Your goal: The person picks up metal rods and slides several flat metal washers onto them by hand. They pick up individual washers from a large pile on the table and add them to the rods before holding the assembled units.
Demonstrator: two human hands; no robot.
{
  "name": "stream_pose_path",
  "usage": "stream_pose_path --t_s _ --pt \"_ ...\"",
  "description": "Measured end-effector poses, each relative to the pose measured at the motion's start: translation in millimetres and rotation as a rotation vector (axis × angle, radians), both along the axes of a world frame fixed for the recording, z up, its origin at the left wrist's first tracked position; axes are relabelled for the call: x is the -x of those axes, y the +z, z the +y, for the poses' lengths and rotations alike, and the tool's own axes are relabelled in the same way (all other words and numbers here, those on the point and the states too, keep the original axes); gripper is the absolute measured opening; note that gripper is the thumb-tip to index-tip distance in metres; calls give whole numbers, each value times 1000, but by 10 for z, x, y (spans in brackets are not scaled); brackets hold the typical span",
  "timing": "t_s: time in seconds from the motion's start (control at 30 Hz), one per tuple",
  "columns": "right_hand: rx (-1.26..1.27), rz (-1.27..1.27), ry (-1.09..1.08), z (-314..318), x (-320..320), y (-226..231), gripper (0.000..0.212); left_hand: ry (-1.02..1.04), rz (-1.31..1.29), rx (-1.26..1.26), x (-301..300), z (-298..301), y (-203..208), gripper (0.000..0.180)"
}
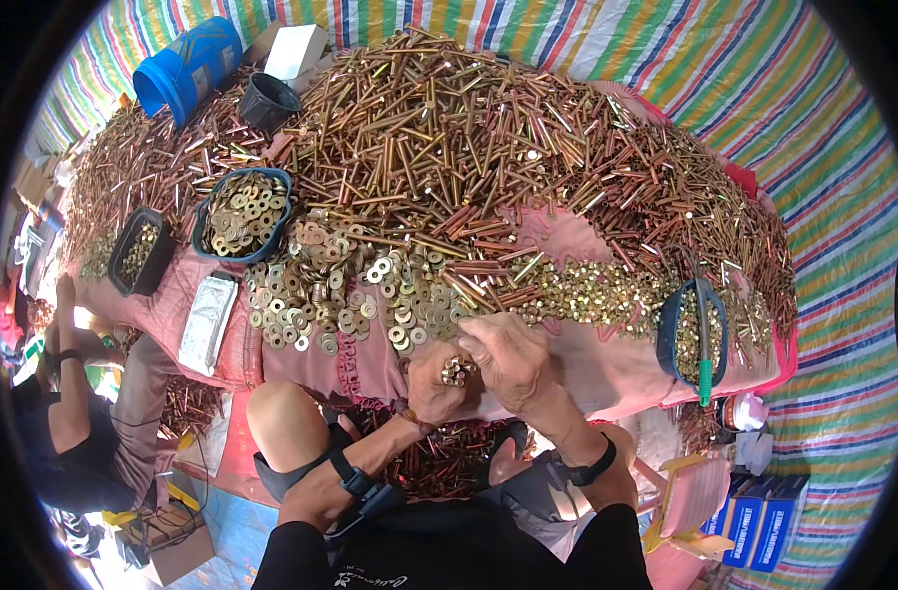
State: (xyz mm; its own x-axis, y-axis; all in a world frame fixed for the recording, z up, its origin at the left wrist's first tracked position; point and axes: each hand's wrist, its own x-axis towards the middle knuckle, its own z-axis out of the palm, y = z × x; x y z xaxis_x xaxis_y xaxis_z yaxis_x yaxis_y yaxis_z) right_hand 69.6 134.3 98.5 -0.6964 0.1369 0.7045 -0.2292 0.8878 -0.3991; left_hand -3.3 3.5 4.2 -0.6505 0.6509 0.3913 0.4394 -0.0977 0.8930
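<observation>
The left hand (439, 382) was curled narrow around a small bundle of bolts (456, 372), their ends showing together at the top of the fist. From my end of the feed I saw the right hand (511, 366) just beside it, fingers bent and thumb near the forefinger; I couldn't tell whether anything was pinched there. Both hands were at the near edge of the pink cloth (626, 369), right by the loose washers (316, 285). The nuts (596, 293) were spread to the right of those, and the big heap of long bolts (400, 128) rose beyond.

I judged the step in hand to be fitting small parts onto the bundled bolts, one at a time, though the fingers hid too much for me to say which part. As I read it, the next move called for a fine pinch from the right hand: a single washer or nut, its hole lined up squarely with one end, while the left fist kept the bundle firm and level. A loose grip could have let the ends slip out of line.
</observation>
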Motion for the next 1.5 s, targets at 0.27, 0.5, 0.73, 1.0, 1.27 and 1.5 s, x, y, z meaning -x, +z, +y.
stream_pose_path --t_s 0.27,0.5,0.73,1.0,1.27,1.5 --pt "31 -275 105 -61 -113 -188 43 -2 -46 -104 11 -16 -227 23" --pt "241 -321 -280 412 -293 -300 19 69 -121 -53 -63 -21 -144 34" --pt "142 -489 -464 717 -520 -436 12 57 -60 -123 -68 49 -95 25" --pt "109 -656 -332 716 -539 -492 34 40 14 -80 -27 13 -91 34" --pt "154 -671 -278 738 -568 -497 37 -8 -60 -58 -26 -16 -62 54" --pt "171 -625 -264 687 -577 -417 28 0 -55 -54 -32 17 -93 47"
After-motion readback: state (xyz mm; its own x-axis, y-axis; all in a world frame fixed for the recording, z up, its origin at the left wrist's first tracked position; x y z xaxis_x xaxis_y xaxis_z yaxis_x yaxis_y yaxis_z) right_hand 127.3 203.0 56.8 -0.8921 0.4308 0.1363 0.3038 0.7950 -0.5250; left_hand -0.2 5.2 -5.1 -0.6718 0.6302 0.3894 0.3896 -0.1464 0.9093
